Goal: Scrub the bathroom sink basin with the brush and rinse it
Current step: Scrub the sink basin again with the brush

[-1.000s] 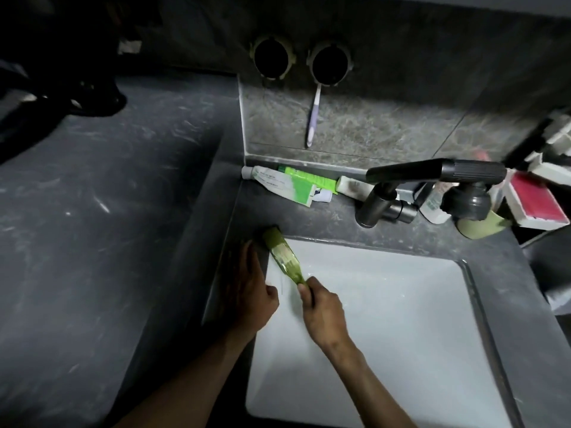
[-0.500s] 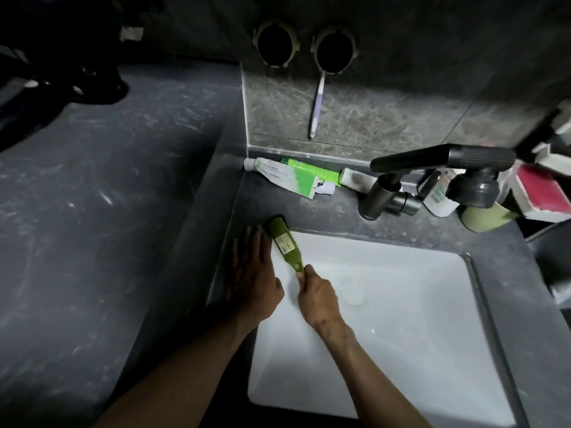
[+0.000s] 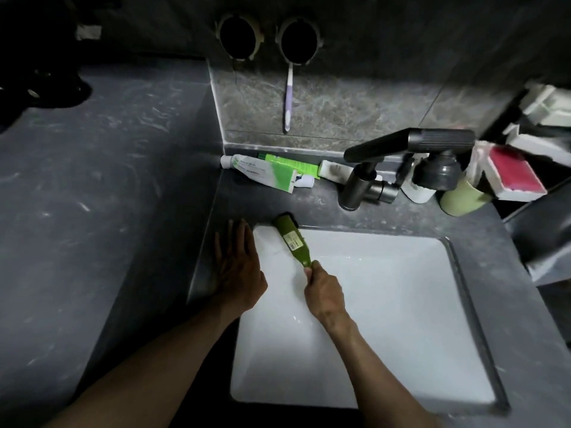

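Observation:
A white rectangular sink basin [image 3: 386, 319] is set into a dark grey counter. My right hand [image 3: 324, 293] grips the handle end of a green scrub brush [image 3: 290, 239]. The brush head lies over the basin's far left corner, at the rim. My left hand [image 3: 238, 270] rests flat with straight fingers on the counter edge just left of the basin. A dark faucet [image 3: 404, 146] stands behind the basin, its spout reaching left; no water stream shows.
Toothpaste tubes [image 3: 268, 173] lie along the back ledge. A purple toothbrush [image 3: 289, 97] hangs on the tiled wall under two round holders. A pale green cup [image 3: 463, 196] and a red-and-white box [image 3: 513, 174] stand at the right of the faucet.
The brush head has shifted a little along the basin's far left corner toward the back rim. My left hand's fingers have stretched out flatter on the counter edge.

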